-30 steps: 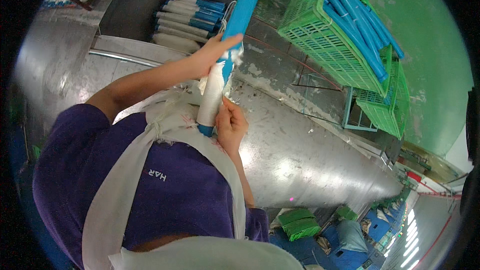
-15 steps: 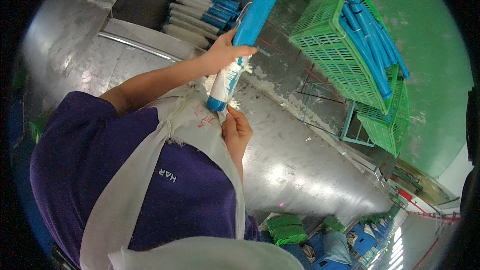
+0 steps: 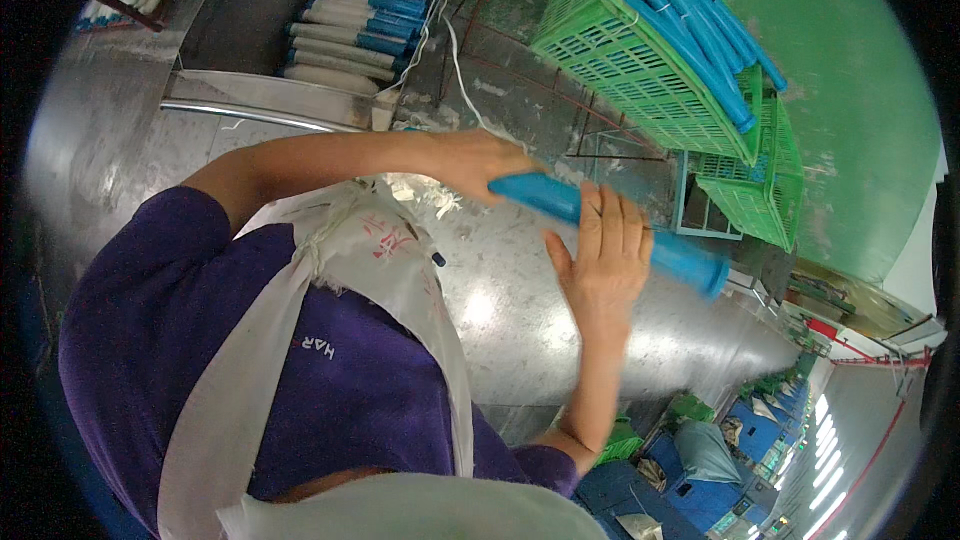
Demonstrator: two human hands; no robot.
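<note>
A long blue tube (image 3: pixel 688 262), smeared by motion, slants from the middle of the view down to the right. My left hand (image 3: pixel 478 162) is closed around its upper left end; the fingertips there are partly hidden. Across the tube's middle lies my right hand (image 3: pixel 608 245), fingers stretched out along its surface and thumb standing apart below. Beneath the tube is a shiny metal worktop (image 3: pixel 520 330). Pale scraps (image 3: pixel 425 195) lie on it beside my apron (image 3: pixel 385 240).
Several white rolls with blue ends (image 3: pixel 345 40) are stacked in a dark recess beyond the worktop. A white cord (image 3: pixel 455 50) hangs there. At the upper right, a green crate (image 3: pixel 625 70) holds blue tubes, with another green crate (image 3: pixel 770 190) below it.
The blue tube has swung from steeply upright to slanting down rightward. My right hand has left its white-and-blue lower end and moved right onto the tube's middle. The view has shifted.
</note>
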